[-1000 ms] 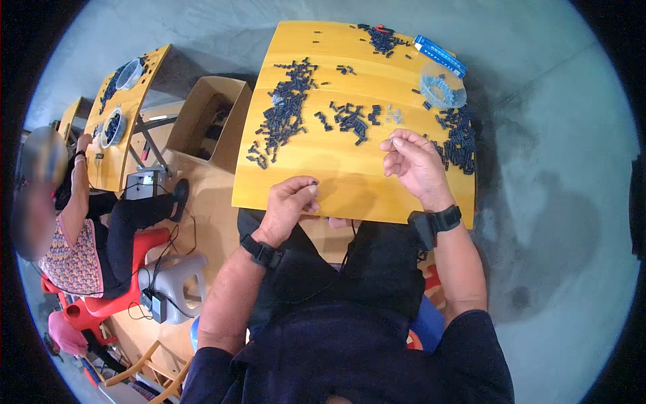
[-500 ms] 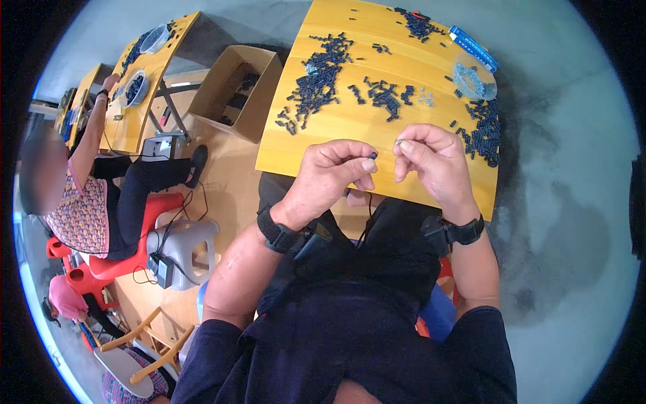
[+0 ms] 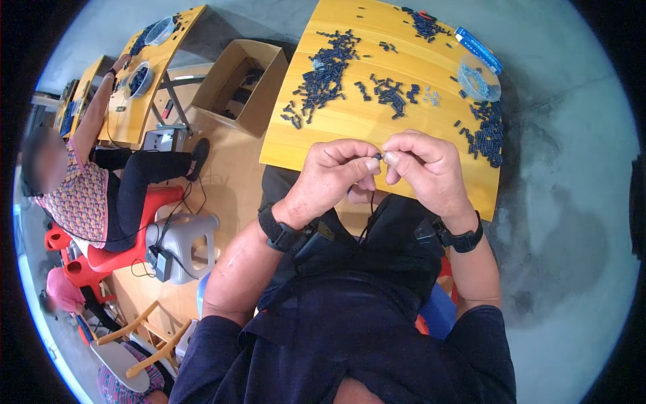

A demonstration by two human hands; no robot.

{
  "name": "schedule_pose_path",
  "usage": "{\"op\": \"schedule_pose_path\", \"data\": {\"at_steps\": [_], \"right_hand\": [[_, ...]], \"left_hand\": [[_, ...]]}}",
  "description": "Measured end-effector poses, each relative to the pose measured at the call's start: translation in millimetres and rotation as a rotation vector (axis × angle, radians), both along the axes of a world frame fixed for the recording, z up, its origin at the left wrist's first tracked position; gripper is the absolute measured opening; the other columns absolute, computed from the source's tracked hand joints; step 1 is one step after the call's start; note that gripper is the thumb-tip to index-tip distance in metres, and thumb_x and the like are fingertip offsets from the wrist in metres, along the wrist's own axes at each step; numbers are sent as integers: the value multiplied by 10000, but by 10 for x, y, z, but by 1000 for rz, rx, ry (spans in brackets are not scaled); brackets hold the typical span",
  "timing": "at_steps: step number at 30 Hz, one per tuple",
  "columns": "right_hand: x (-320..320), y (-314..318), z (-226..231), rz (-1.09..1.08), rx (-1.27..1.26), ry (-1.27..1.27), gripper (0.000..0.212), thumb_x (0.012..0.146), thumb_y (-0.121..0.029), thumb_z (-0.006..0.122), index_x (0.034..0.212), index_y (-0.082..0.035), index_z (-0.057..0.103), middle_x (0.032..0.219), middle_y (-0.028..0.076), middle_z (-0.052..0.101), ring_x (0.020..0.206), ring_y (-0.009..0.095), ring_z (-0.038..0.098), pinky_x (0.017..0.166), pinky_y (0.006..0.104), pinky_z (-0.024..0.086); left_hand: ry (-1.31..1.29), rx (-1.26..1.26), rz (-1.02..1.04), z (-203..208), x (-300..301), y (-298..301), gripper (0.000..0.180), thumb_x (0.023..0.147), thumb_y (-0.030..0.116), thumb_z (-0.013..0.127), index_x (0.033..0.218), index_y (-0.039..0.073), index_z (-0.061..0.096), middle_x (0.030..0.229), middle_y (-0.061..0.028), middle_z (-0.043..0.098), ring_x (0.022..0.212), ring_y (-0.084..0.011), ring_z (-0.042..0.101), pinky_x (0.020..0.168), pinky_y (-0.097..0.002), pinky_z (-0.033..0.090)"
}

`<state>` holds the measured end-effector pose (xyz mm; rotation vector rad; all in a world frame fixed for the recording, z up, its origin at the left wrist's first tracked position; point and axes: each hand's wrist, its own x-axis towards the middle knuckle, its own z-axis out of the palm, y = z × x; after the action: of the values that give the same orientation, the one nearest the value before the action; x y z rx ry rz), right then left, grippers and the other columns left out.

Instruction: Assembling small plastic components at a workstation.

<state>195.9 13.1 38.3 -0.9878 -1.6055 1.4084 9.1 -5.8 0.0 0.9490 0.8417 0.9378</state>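
My left hand [image 3: 335, 174] is closed in a pinch on a small black cylindrical part [image 3: 378, 156], held above the near edge of the yellow table [image 3: 296, 145]. The fingertips of my right hand [image 3: 427, 172] are pressed together right beside that part. They pinch a small pale piece, which the fingers now hide almost wholly. Beyond my hands lies a loose cluster of black parts [image 3: 389, 94], with a few small clear or silvery pieces [image 3: 431, 96] to its right.
Black parts form a heap [image 3: 330, 71] at the left and another [image 3: 486, 138] at the right edge. A clear bowl [image 3: 494, 91] of pale pieces stands near a blue box [image 3: 478, 48]. Left of the table are a cardboard box [image 3: 215, 87] and a seated person [image 3: 77, 202] working.
My right hand has moved left, bringing its fingertips against the black part in my left hand. The view has shifted slightly. The seated person's hand has moved farther along their table.
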Motion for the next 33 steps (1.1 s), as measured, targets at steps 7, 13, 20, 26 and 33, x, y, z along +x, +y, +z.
{"op": "schedule_pose_path", "data": {"at_steps": [7,13,20,26,33], "right_hand": [[-3,24,-29,28,159,-139,89,846,37,542,884,35,623,738,66,565,598,115,575,541,244,459],[-1,47,-26,34,281,-243,72,822,29,577,873,26,628,713,96,562,604,177,573,546,283,449],[-13,15,-83,-26,261,-217,65,817,12,592,868,17,632,720,114,567,636,219,578,558,311,454],[-34,5,-76,-20,591,-316,123,832,21,586,950,4,614,750,121,566,629,225,576,560,316,463],[-66,-70,-140,-159,327,-147,145,825,54,587,963,13,604,780,115,571,626,216,584,547,308,480]], "left_hand": [[65,24,51,-2,20,3,115,894,81,608,950,-6,659,692,11,608,608,-28,548,543,-183,463],[92,27,31,-22,30,12,116,889,75,611,951,-9,661,698,13,600,587,-28,534,523,-190,456],[63,-2,42,-8,51,11,112,888,72,612,943,-12,663,719,5,601,581,-31,519,513,-183,437],[16,-53,4,-12,29,13,128,908,123,610,965,15,648,787,16,628,626,-38,520,564,-182,418],[-15,-57,7,9,54,32,125,910,118,604,971,17,644,796,9,635,620,-39,511,557,-183,408]]}}
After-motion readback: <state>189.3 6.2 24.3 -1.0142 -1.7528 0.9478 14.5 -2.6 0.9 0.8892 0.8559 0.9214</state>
